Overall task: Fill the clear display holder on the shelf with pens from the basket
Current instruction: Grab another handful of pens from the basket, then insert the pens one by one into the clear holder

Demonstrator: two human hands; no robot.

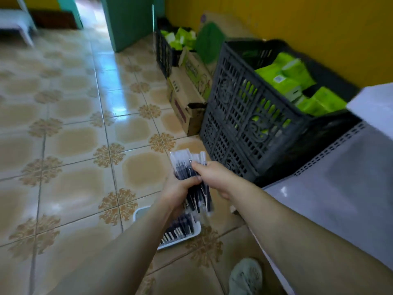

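A bundle of dark pens with clear caps (187, 167) is held above the floor between both hands. My left hand (177, 192) grips the bundle from below, fingers curled round it. From the right, my right hand (210, 175) grips the same bundle, thumb across the pens. Below the hands, a white basket (196, 231) with more pens lies on the tiled floor, partly hidden by my left arm. The clear display holder is not in view.
A grey shelf surface (340, 188) with a perforated edge is at the right, with a white box (376, 107) on it. Black crates (244, 116) of green packets and cardboard boxes (189, 96) line the yellow wall. My shoe (246, 275) stands at the bottom.
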